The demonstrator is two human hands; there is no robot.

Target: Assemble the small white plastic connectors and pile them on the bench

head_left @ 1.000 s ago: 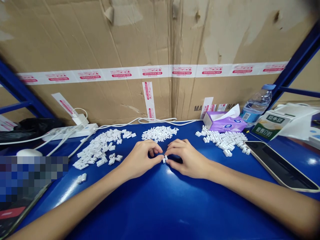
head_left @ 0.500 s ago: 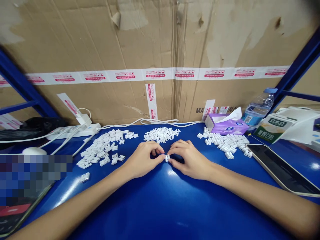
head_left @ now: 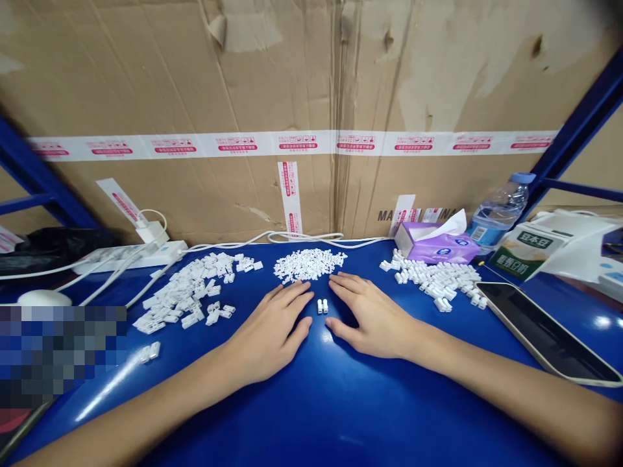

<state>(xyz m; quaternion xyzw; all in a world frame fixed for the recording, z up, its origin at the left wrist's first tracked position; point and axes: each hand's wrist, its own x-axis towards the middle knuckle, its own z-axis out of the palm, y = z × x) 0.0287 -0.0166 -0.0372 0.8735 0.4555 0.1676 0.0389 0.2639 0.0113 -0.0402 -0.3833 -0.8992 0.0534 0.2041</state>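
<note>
My left hand (head_left: 272, 331) and my right hand (head_left: 370, 318) lie flat on the blue table (head_left: 311, 402), palms down, fingers spread, holding nothing. Between them rests a small white plastic piece (head_left: 322, 305), touched by neither hand. Just beyond my fingertips is a heap of tiny white parts (head_left: 307, 264). A larger spread of white clips (head_left: 187, 295) lies to the left, and another pile of white clips (head_left: 438, 277) to the right.
A cardboard wall (head_left: 292, 97) backs the table. At left are a power strip (head_left: 131, 256) with white cables and a white mouse (head_left: 43, 298). At right are a purple tissue pack (head_left: 435, 243), a water bottle (head_left: 499, 211), a green-labelled carton (head_left: 525, 250) and a tablet (head_left: 545, 331).
Both hands let go of the small white piece they pinched together. They opened and flattened onto the table, leaving the piece lying between them.
</note>
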